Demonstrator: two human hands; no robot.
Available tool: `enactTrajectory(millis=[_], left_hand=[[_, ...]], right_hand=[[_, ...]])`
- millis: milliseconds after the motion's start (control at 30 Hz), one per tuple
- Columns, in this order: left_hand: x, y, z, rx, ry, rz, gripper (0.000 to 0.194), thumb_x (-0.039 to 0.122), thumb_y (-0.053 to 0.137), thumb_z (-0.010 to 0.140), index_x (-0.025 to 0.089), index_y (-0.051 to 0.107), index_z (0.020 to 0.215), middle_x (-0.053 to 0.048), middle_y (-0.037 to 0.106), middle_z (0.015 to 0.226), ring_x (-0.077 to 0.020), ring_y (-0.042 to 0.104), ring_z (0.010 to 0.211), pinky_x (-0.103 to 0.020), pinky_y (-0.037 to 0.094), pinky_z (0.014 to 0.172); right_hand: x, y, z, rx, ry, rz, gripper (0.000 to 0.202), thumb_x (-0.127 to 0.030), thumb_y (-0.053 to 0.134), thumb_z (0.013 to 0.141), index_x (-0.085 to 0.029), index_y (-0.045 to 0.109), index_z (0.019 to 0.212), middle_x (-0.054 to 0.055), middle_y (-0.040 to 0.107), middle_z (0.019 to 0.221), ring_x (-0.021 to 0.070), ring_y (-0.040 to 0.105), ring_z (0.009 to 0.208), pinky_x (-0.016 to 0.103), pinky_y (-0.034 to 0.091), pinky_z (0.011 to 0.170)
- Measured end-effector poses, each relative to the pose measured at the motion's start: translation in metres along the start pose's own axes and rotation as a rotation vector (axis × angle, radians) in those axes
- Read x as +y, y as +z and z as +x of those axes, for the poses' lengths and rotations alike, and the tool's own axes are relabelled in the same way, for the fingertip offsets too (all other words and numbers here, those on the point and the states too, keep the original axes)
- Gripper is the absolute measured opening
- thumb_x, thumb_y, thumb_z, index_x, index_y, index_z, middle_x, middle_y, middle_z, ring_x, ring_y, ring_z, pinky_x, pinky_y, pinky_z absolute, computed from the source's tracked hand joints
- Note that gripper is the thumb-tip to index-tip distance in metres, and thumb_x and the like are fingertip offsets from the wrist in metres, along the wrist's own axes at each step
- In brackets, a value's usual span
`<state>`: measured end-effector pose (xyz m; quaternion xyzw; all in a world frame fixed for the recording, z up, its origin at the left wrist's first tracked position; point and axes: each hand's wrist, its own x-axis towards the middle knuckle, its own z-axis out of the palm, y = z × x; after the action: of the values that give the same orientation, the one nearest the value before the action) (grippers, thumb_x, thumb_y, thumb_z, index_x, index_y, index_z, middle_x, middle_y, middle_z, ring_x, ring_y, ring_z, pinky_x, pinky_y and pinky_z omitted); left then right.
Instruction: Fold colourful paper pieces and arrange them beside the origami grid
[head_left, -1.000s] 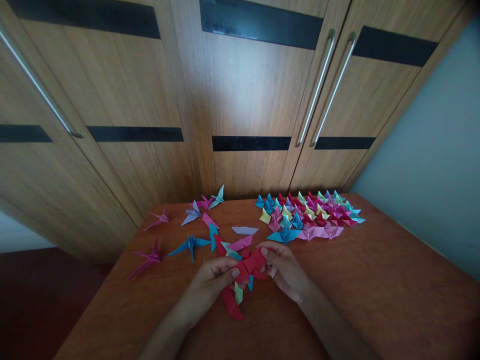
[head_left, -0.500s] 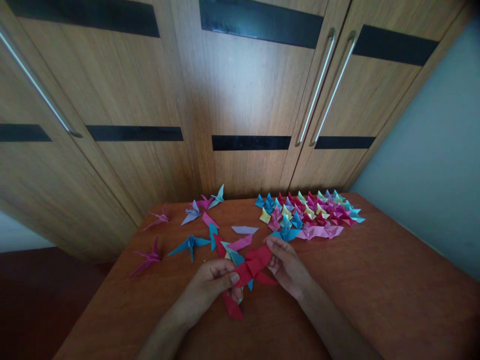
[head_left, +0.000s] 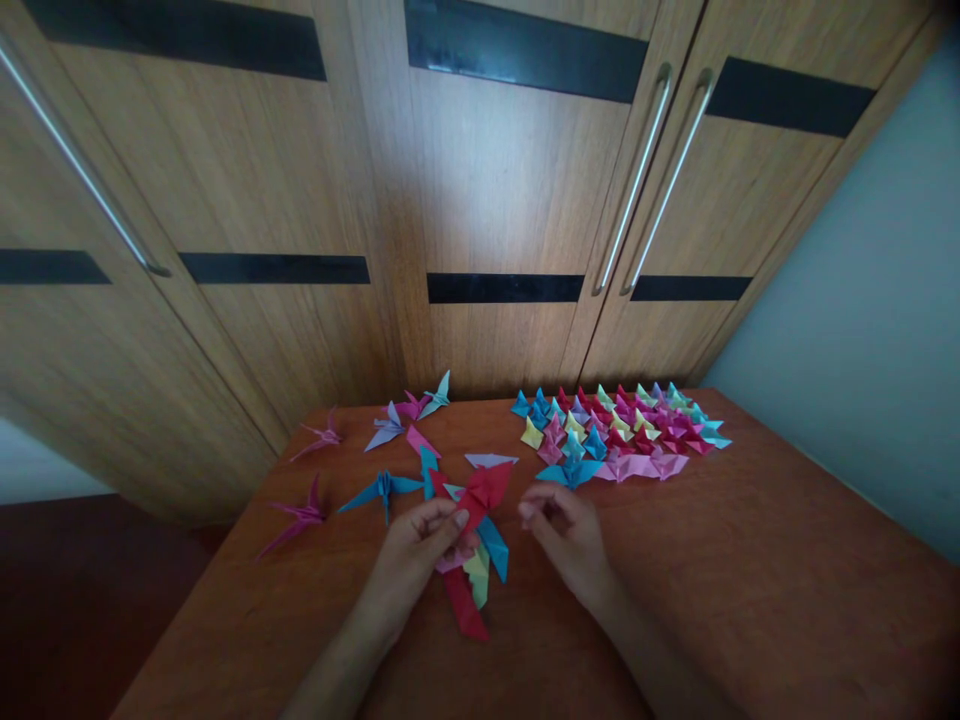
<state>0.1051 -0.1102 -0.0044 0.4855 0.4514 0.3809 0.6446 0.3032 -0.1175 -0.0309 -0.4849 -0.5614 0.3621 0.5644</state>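
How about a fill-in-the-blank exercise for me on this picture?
1. The hand gripping the red folded paper is the person's ____ one.
2. Seen from the person's side, the multicoloured rows of folded paper stand on the far ____ part of the table.
3. The long metal bars on the wooden cabinet are its ____.

Missing words: left; right; handles.

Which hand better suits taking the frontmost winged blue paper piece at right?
Likely the right hand: it appears empty, close to that winged blue paper piece; the left hand pinches a folded red paper piece.
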Motion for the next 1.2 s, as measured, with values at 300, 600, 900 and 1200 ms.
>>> enactTrajectory(millis=[300, 600, 900, 1200], left_hand=[[-0.004, 0.009, 0.0, -0.103, -0.009, 0.075, 0.029, 0.043, 0.069, 0.072, 0.015, 0.066, 0.077, -0.003, 0.069, 0.068, -0.0149, 0.06, 0.064, -0.023, 0.044, 0.061], [-0.006, 0.01, 0.0, -0.137, 0.019, 0.123, 0.024, 0.039, 0.066, 0.075, 0.015, 0.064, 0.073, -0.001, 0.067, 0.065, -0.0131, 0.058, 0.061, -0.022, 0.041, 0.059], [-0.007, 0.01, 0.0, -0.114, -0.005, 0.102, 0.023, 0.038, 0.069, 0.072, 0.016, 0.063, 0.073, -0.001, 0.067, 0.066, -0.0139, 0.06, 0.061, -0.022, 0.042, 0.059], [-0.007, 0.009, -0.001, -0.161, -0.019, 0.115, 0.025, 0.033, 0.074, 0.068, 0.017, 0.065, 0.084, 0.0, 0.067, 0.069, -0.0145, 0.06, 0.066, -0.023, 0.044, 0.061]], right_hand=[[0.004, 0.006, -0.003, -0.113, -0.129, -0.277, 0.015, -0.03, 0.055, 0.085, -0.022, 0.066, 0.078, 0.001, 0.065, 0.066, 0.014, 0.057, 0.059, 0.024, 0.04, 0.055], [0.002, 0.008, -0.004, -0.117, -0.133, -0.238, 0.017, -0.031, 0.055, 0.085, -0.021, 0.064, 0.076, 0.0, 0.062, 0.064, 0.0131, 0.055, 0.058, 0.023, 0.039, 0.055], [0.002, 0.0, 0.002, -0.007, -0.139, -0.317, 0.02, -0.032, 0.055, 0.085, -0.022, 0.063, 0.07, 0.0, 0.061, 0.061, 0.0131, 0.053, 0.055, 0.024, 0.038, 0.052], [-0.004, -0.024, -0.004, 0.214, -0.283, -0.467, 0.009, -0.028, 0.059, 0.082, -0.025, 0.067, 0.081, 0.002, 0.066, 0.069, 0.0159, 0.058, 0.06, 0.027, 0.045, 0.058]])
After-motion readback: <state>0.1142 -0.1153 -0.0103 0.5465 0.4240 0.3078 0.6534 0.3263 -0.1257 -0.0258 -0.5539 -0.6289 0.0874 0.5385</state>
